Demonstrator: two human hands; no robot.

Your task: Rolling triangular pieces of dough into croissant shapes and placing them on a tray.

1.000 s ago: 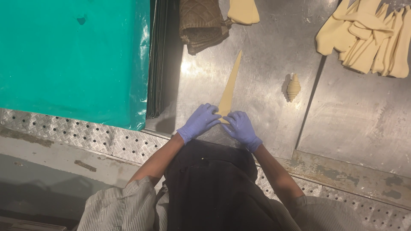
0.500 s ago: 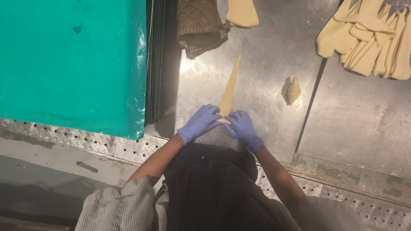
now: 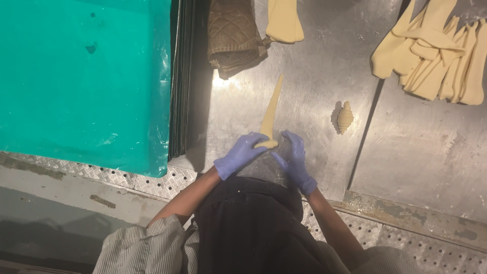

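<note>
Fingers of both gloved hands — left hand (image 3: pixel 238 153), right hand (image 3: pixel 294 161) — pinch soft tapered dough strip (image 3: pixel 269 114).

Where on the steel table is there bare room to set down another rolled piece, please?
Bare steel lies right of the rolled dough piece, below the heap of dough strips; also between the quilted cloth and the left hand. It is crowded at the top edge, and where both hands, the right hand included, touch the dough triangle.
</note>
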